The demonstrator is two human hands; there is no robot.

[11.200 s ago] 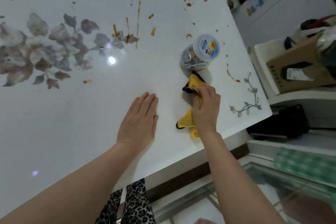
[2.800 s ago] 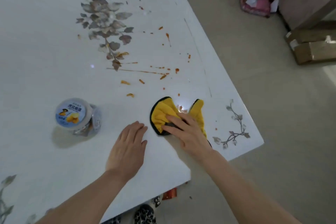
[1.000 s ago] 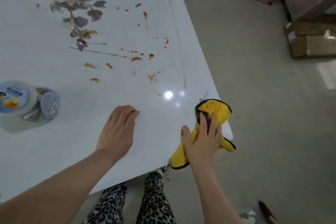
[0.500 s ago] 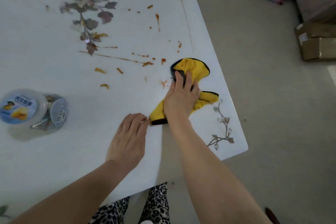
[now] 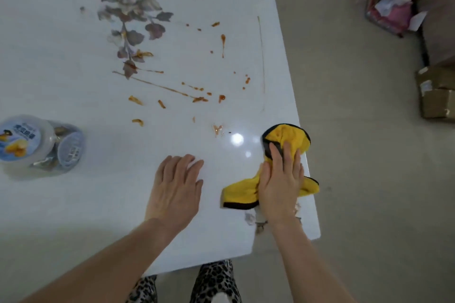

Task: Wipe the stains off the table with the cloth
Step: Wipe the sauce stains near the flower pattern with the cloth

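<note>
cloth [image 5: 293, 139], yellow with a dark edge, now lies at the right edge of the table [image 5: 73, 204] near its corner, one end hanging a little past the rim. half a second ago it was further up, beside the orange spots; the right hand [image 5: 280, 184] has dragged it back in a wiping stroke. that hand presses down on it with flat, straight fingers, not curled round it. the left hand [image 5: 176, 189] lies flat on the bare top, holding nothing. the stains [image 5: 200, 99] are mostly untouched, and a faint smear [image 5: 217, 129] remains, so i judge most of the wiping is left. a clear jar [image 5: 41, 145] lies on its side at the left, lid [image 5: 18, 139] on, holding small packets i cannot identify.
</note>
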